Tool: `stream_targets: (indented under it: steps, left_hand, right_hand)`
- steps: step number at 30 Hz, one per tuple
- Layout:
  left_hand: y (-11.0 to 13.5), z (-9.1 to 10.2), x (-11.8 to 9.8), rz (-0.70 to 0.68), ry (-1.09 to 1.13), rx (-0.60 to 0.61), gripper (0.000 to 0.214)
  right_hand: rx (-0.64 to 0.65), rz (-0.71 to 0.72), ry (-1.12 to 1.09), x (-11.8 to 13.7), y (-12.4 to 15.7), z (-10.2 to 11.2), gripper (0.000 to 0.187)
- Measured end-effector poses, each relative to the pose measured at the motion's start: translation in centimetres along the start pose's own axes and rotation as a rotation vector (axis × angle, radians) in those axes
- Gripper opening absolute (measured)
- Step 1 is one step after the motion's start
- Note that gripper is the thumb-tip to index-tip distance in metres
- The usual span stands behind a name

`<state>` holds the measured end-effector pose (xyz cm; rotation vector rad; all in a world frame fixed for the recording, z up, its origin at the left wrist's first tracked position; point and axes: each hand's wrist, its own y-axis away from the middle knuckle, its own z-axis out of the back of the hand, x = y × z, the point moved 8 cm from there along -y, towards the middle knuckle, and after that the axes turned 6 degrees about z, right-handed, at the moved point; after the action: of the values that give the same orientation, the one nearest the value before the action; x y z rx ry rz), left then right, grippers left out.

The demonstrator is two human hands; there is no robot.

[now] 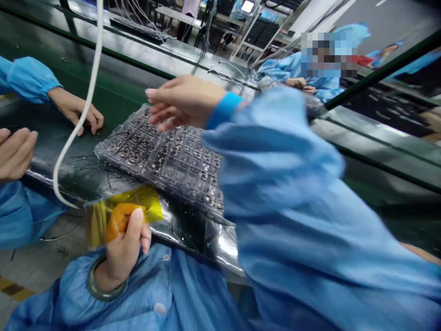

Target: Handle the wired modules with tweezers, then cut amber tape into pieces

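Observation:
My left hand [126, 243] is closed around a strip of clear yellow film [117, 214], held low near my lap, thumb pressed on it. My right hand [182, 101] reaches out to the left above a clear plastic tray [165, 158] filled with several small dark electronic parts. Its fingers are stretched out, loosely apart, with nothing in them. The tray lies on the dark green bench [113, 92] in front of me. My blue sleeve covers the tray's right side.
A white cable [86, 101] hangs down in a loop at the left. A co-worker's two hands [77, 110] and blue sleeves are at the far left. Another person in blue [310, 73] sits at the back right. Cables lie along the far bench.

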<state>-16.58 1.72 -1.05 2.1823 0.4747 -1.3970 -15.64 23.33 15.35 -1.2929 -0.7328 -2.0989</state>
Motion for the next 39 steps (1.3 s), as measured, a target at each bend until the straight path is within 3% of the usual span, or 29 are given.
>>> stream_targets:
  steps: [3, 5, 8, 12, 15, 20, 24, 26, 29, 34, 36, 39]
  left_hand:
    - [-0.2, -1.6, 0.2, -0.006, 0.036, 0.063, 0.027]
    - [-0.2, -3.0, 0.5, -0.007, 0.041, 0.113, 0.024]
    - [0.1, -5.4, 1.4, 0.029, 0.006, 0.201, 0.025]
    - [1.0, -8.1, 2.2, 0.084, -0.056, 0.292, 0.027]
    - [1.7, -9.6, 2.7, 0.132, -0.091, 0.309, 0.028]
    - [2.8, -11.4, 4.2, 0.21, -0.114, 0.333, 0.028]
    - [3.2, -12.2, 5.4, 0.232, -0.12, 0.351, 0.026]
    - [3.4, -12.7, 5.9, 0.244, -0.119, 0.36, 0.027]
    - [3.7, -13.3, 6.2, 0.258, -0.143, 0.355, 0.031]
    - [4.0, -14.0, 6.5, 0.29, -0.177, 0.327, 0.036]
    - [3.9, -14.2, 6.6, 0.297, -0.17, 0.319, 0.036]
    - [3.8, -14.5, 6.8, 0.302, -0.173, 0.323, 0.034]
  right_hand:
    - [-0.085, -0.043, 0.126, -2.7, 7.4, 6.6, 0.018]
    - [-0.199, -0.147, 0.23, -5.8, 13.2, 10.9, 0.015]
    - [-0.314, -0.334, 0.417, -11.3, 21.9, 15.4, 0.014]
    - [-0.405, -0.59, 0.756, -18.6, 31.6, 17.2, 0.015]
    - [-0.459, -0.651, 0.768, -23.4, 35.9, 15.8, 0.013]
    - [-0.591, -0.704, 0.752, -29.1, 39.3, 14.4, 0.017]
    - [-0.632, -0.719, 0.683, -30.8, 39.4, 15.7, 0.042]
    - [-0.619, -0.723, 0.636, -31.1, 39.2, 16.6, 0.046]
    - [-0.589, -0.71, 0.524, -31.4, 39.1, 17.5, 0.036]
    - [-0.56, -0.631, 0.232, -31.5, 40.0, 16.9, 0.037]
    - [-0.603, -0.592, 0.118, -30.8, 40.6, 16.0, 0.045]
    - [-0.782, -0.465, -0.121, -28.7, 41.1, 14.0, 0.056]
